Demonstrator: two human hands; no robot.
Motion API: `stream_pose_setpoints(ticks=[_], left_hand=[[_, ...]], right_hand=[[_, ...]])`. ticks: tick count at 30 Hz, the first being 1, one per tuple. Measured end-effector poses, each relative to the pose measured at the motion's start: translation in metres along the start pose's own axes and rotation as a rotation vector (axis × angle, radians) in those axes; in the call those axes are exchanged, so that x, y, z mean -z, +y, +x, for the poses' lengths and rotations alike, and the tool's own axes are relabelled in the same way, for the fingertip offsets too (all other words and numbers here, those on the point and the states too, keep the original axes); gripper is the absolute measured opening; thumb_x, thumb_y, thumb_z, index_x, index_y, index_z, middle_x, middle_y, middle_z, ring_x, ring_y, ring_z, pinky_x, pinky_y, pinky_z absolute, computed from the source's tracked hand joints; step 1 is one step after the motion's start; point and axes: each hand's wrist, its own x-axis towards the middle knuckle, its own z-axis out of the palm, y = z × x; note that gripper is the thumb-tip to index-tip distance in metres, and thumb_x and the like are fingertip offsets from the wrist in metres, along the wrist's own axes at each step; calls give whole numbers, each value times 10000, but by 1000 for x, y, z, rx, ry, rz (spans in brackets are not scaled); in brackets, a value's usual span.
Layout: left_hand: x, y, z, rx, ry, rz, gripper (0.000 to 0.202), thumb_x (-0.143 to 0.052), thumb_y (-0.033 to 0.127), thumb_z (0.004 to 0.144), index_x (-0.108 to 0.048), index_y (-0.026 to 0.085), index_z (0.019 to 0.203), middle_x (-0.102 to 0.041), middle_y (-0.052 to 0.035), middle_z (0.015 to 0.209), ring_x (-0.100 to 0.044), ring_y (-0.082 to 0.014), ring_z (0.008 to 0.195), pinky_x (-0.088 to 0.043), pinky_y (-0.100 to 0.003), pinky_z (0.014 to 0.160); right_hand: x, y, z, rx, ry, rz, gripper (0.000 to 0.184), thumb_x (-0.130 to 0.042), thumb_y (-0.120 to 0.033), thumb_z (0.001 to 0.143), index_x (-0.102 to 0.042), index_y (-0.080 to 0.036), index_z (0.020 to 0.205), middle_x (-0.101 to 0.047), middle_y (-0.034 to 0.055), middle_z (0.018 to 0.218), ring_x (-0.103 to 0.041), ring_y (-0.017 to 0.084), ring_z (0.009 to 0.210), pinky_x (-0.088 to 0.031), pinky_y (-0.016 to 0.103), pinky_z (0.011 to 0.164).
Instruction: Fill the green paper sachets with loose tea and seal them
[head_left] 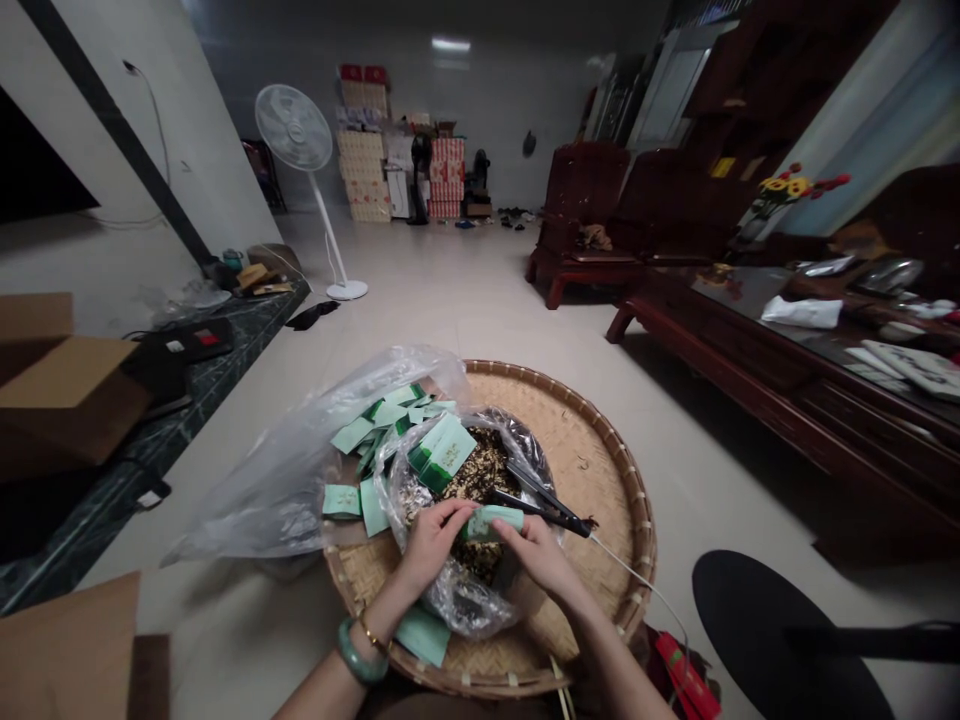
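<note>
Between my two hands is a small green packet (489,522), held above an open clear plastic bag (469,605) of dark and pale dried bits, perhaps loose tea (487,458). My left hand (435,540) pinches the packet's left end. At its right end, my right hand (536,548) grips it with thumb and fingers. A black tong-shaped tool with a white cord, like a hair straightener (551,515), lies across the bag's right side. More green packets (390,415) are heaped at the left, and a green packet (444,455) rests on the dried bits.
Everything sits on a round woven bamboo tray (592,450). A large clear plastic sack (277,480) spreads over its left side. Cardboard boxes (67,385) stand left, a black round stand base (772,640) right. Farther off are a white fan (294,130) and a low wooden table (750,360).
</note>
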Motion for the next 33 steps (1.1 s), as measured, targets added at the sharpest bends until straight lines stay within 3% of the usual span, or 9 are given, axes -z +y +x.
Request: stream_pose_setpoints(ticks=[3, 9, 13, 15, 17, 21, 25, 33], left_hand=[[4, -2, 3, -12, 27, 21, 281, -507, 339, 847, -717, 185, 953, -735, -69, 1024, -665, -227, 983, -501, -374, 921], [12, -5, 3, -82, 24, 148, 375, -331, 296, 951, -549, 150, 1219, -693, -122, 1124, -644, -217, 1048, -485, -404, 946], [14, 1, -4, -425, 25, 568, 421, -513, 297, 885, -507, 162, 1283, -500, -156, 1384, -407, -313, 1310, -359, -523, 1044], [16, 5, -7, -575, -94, 736, 542, -607, 284, 825, -463, 180, 1336, -477, -150, 1404, -360, -351, 1317, -347, -556, 1028], [17, 6, -7, -641, -227, 785, 607, -630, 228, 800, -419, 192, 1369, -523, -140, 1357, -425, -333, 1245, -392, -534, 986], [18, -1, -6, -594, -262, 709, 599, -602, 96, 763, -439, 198, 1330, -597, -114, 1226, -506, -271, 1085, -466, -475, 919], [16, -9, -9, -555, -228, 666, 508, -606, 103, 742, -518, 196, 1234, -610, -104, 1163, -502, -274, 1071, -473, -473, 919], [21, -13, -7, -493, -255, 615, 597, -607, 63, 725, -474, 214, 1287, -600, -96, 1177, -496, -270, 1073, -459, -469, 925]], right_hand=[[-1, 2, 1, -11, 35, 55, 497, -588, -634, 760, -730, -168, 858, -706, 35, 790, -614, 211, 771, -484, 375, 827], [1, -8, -3, -29, -44, 130, 487, -596, -630, 762, -723, -183, 908, -700, 33, 816, -595, 222, 838, -451, 393, 879], [-1, -3, -1, -77, -50, 191, 535, -614, -645, 740, -702, -185, 999, -703, 57, 929, -594, 231, 917, -409, 425, 945], [-4, 0, 0, -85, -57, 188, 572, -609, -670, 727, -689, -191, 1029, -693, 65, 986, -577, 242, 989, -375, 437, 986], [-7, 1, 0, -86, -74, 173, 597, -596, -688, 723, -677, -196, 1053, -679, 65, 1031, -553, 246, 1046, -349, 437, 1014], [-11, -2, -5, -99, -140, 115, 582, -553, -694, 752, -680, -192, 1019, -663, 50, 1018, -545, 233, 1019, -371, 405, 989], [-13, -8, -10, -100, -176, 53, 564, -519, -689, 774, -696, -177, 928, -663, 39, 930, -556, 224, 931, -418, 384, 922], [-10, -14, -11, -41, -124, 74, 556, -510, -663, 796, -663, -228, 1106, -665, 53, 1111, -559, 238, 1081, -364, 409, 1027]])
